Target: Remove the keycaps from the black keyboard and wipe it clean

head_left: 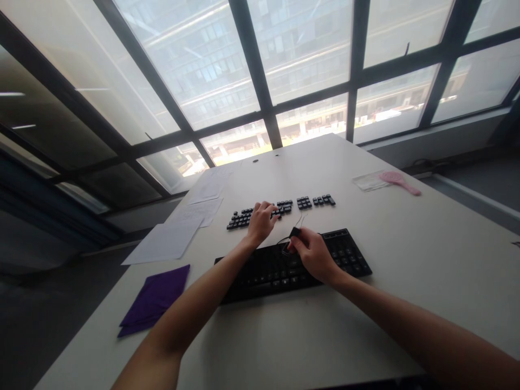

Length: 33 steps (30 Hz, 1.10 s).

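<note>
My right hand [312, 253] is closed on a keycap puller [295, 232], whose two thin wire prongs point up and away from me. It hovers over a black keyboard [255, 276], which lies across the table in front of me. Beyond the keyboard are loose black keycaps [240, 219] laid out in rows. My left hand [260, 221] reaches over these rows, its thumb and index finger apart and its fingertips down among the keycaps. Smaller groups of keycaps [304, 202] lie to the right of that hand. My forearms hide parts of the keyboard.
A folded purple cloth [156, 297] lies on the white table [390, 254] at left. Sheets of paper [162, 241] run along the left edge. At the right rest a pink hairbrush [400, 181] and a clear plastic bag [368, 182]. Tall windows stand behind the table.
</note>
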Available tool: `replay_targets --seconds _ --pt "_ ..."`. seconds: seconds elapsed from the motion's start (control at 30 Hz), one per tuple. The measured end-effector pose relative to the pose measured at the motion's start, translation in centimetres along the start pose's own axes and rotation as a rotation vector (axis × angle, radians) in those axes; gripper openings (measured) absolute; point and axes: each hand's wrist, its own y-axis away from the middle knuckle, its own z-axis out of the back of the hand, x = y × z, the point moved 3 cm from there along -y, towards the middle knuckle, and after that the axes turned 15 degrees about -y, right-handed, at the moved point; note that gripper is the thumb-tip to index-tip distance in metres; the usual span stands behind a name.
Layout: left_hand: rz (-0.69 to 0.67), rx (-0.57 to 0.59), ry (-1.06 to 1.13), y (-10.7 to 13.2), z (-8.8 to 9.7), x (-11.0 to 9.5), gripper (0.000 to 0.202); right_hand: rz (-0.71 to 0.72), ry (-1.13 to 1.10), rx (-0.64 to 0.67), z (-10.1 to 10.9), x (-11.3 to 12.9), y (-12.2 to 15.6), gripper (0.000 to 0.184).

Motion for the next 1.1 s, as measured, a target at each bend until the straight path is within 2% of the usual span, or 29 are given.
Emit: replay_targets --seconds 0.1,0.2,0.37,0.53,0.73,0.83,0.97,1.1 --pt "-0.016 -0.026 0.073 2.1 2.4 -1.5 0.014 0.003 0.082 0.077 0.7 0.2 -0.6 0.017" --pt "-0.043 0.021 0.203 5.3 4.3 -3.5 0.016 0.006 0.166 0.19 1.0 0.0 -1.0 0.016" --pt "-0.043 0.134 0.397 9.6 5.1 -6.0 0.015 0.007 0.227 0.234 1.1 -0.4 -1.0 0.018" --pt "-0.042 0.148 0.465 10.5 4.8 -6.4 0.017 -0.047 0.187 0.308 1.7 0.1 -1.4 0.018" --pt "-0.067 0.151 0.453 10.6 4.6 -6.3 0.017 -0.114 0.272 0.436 2.9 0.9 -1.8 0.018" --pt "-0.062 0.154 0.434 10.7 4.4 -6.3 0.017 -0.1 0.338 0.38 3.4 1.2 -1.4 0.02" --pt "-0.053 0.157 0.421 10.7 4.4 -6.3 0.018 -0.115 0.411 0.178 3.7 1.4 0.1 0.024" --pt "-0.048 0.14 0.419 10.7 4.5 -6.5 0.018 -0.18 0.309 0.021 3.3 1.3 1.9 0.017"
